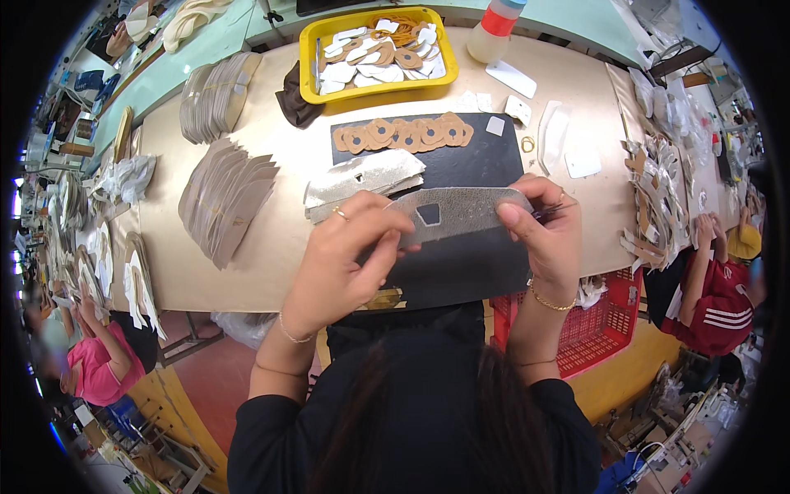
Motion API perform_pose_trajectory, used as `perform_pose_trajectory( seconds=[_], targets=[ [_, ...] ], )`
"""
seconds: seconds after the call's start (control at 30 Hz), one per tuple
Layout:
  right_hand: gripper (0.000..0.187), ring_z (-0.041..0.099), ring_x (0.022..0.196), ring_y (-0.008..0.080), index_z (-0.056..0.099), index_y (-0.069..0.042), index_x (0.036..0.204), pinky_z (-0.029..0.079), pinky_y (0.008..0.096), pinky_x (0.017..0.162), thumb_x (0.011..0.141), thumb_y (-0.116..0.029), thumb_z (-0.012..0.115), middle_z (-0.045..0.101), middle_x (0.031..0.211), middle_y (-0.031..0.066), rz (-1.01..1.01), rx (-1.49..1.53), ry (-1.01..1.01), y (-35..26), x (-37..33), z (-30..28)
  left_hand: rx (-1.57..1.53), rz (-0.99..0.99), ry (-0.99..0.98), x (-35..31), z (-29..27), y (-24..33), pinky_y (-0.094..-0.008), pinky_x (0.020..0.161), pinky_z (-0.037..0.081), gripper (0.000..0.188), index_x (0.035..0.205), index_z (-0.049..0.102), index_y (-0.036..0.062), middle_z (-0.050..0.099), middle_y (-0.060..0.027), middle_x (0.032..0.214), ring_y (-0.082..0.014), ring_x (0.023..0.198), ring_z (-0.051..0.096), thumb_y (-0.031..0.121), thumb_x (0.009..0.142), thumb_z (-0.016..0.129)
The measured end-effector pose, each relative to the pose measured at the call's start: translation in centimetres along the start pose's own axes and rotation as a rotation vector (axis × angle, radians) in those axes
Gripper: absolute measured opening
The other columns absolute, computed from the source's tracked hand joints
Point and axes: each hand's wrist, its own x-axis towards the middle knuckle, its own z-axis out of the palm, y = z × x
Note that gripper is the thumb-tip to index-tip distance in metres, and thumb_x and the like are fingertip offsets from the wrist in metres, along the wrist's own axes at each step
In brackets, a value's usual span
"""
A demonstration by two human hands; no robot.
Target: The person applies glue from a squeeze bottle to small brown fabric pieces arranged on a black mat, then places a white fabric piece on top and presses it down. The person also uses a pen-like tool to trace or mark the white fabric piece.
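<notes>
A grey curved strip of shoe material (pixel 473 206) with a small cut-out window is stretched between both my hands above the black mat (pixel 444 276). My left hand (pixel 350 251) pinches its left end. With thumb and fingers closed, my right hand (pixel 545 235) grips the right end. Something thin and dark pokes out past the right fingers, its kind too small to make out. Behind the strip lies a stack of shiny silvery pieces (pixel 362 179), partly on the mat. Farther back, overlapping brown pieces with round holes (pixel 403 134) form a row.
A yellow tray (pixel 310 62) of white and brown pieces stands at the back, beside a bottle with a red band (pixel 496 25). Bundled grey pieces (pixel 226 202) lie left. White pieces (pixel 553 136) lie right. A red crate (pixel 597 329) sits below the table edge. Other people work at both sides.
</notes>
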Motion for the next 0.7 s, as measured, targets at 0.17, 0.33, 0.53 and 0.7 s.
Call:
perform_pose_trajectory(
  seconds=[0.17,0.33,0.53,0.7],
  targets=[
    [0.024,0.059,0.07,0.0125,0.073,-0.009,0.091,0.048,0.0248,0.059,0.071,0.005,0.078,0.062,0.085,0.0047,-0.449,-0.481,0.092,-1.4,-0.7,2.5,0.257,0.003,-0.048,-0.4,0.2,-1.0,-0.029,0.075,0.05,0.017,0.101,0.066,-0.0038,0.061,-0.0157,0.108,-0.0225,0.086,0.064,0.007,0.089,0.062],
    [0.041,0.062,0.071,0.0204,0.072,-0.009,0.093,0.051,0.028,0.06,0.054,0.001,0.077,0.064,0.088,0.0055,-0.696,-0.728,-0.199,-0.7,-1.7,4.8,-0.084,-0.073,0.045,-0.5,0.8,-1.1,-0.029,0.075,0.051,0.024,0.101,0.064,-0.0074,0.06,-0.0171,0.111,-0.0231,0.087,0.065,0.014,0.089,0.065],
    [0.058,0.051,0.064,0.009,0.052,-0.008,0.114,0.042,0.019,0.057,0.071,-0.031,0.083,0.061,0.097,0.0093,-0.42,-0.352,-0.179,0.6,-2.1,4.1,-0.091,-0.221,0.009,-0.8,-0.3,-0.1,-0.0278,0.08,0.048,0.024,0.101,0.066,-0.0061,0.059,-0.0129,0.117,-0.0167,0.092,0.061,0.015,0.091,0.061],
    [0.064,0.053,0.076,0.0103,0.042,-0.011,0.121,0.044,0.0214,0.063,0.074,-0.022,0.083,0.058,0.105,0.0119,-0.311,-0.344,-0.228,0.1,-1.4,2.7,-0.123,-0.177,-0.072,-0.7,-0.5,0.2,-0.0315,0.084,0.048,0.026,0.097,0.067,-0.0046,0.064,-0.0138,0.109,-0.0214,0.092,0.062,0.018,0.086,0.06]
  ],
)
